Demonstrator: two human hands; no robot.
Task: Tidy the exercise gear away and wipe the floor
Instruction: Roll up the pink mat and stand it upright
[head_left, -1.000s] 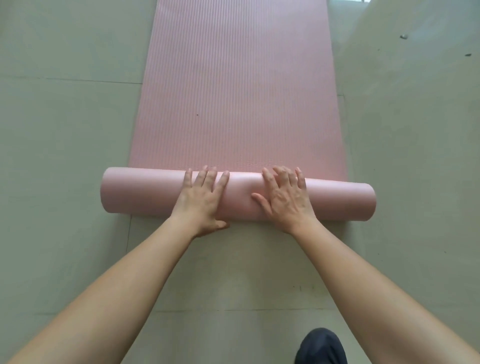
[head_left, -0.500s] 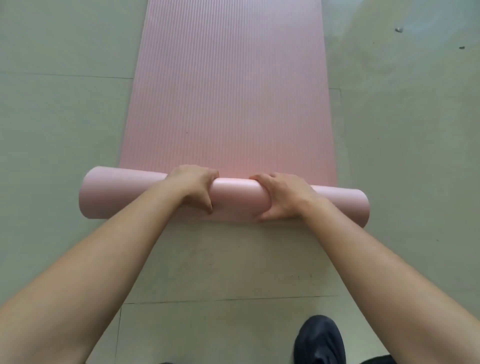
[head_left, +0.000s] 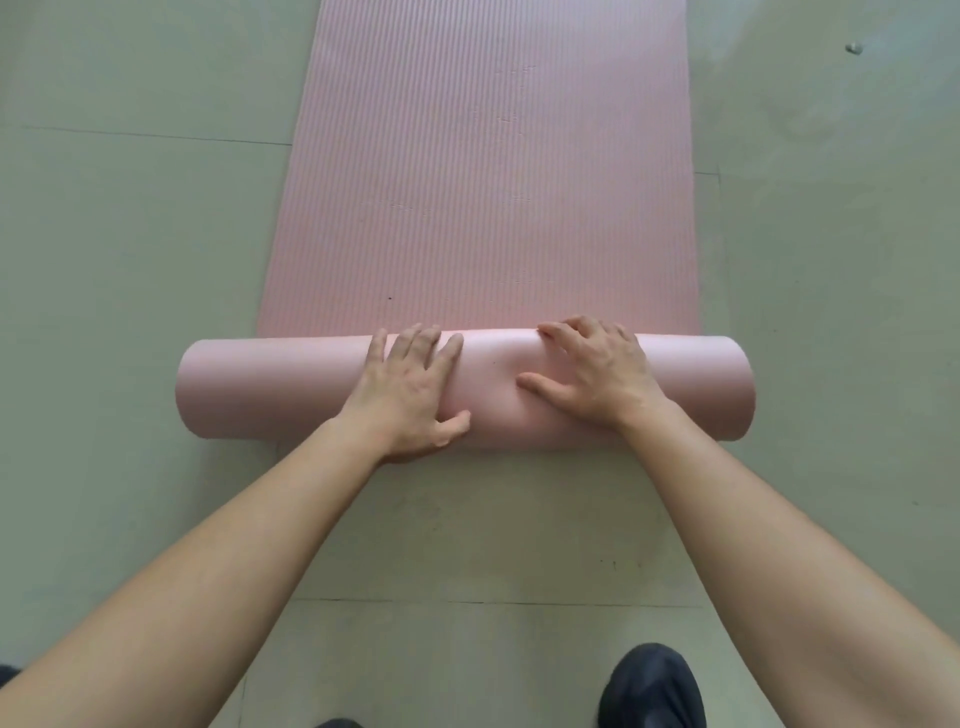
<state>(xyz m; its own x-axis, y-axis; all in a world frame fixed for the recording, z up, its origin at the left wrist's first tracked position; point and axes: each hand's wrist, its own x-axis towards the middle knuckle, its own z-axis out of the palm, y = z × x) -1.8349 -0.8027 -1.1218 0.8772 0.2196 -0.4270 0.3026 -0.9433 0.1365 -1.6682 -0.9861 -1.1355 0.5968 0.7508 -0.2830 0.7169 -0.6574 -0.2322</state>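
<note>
Pressing smooth pink foam roll under left hand, right hand: fingers straight, no longer curled; ribbed sheet beyond.

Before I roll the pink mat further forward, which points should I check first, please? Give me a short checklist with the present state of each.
1. Both hands on the roll: ok; left hand and right hand press flat near its middle.
2. Roll square across the flat mat: ok.
3. Flat mat ahead free of objects: ok.
4. Roll wound tightly inside: cannot tell; its ends face sideways.
5. Clean floor: not ok; a small scrap lies far right.
6. The shoe clear of the roll: ok.
</note>
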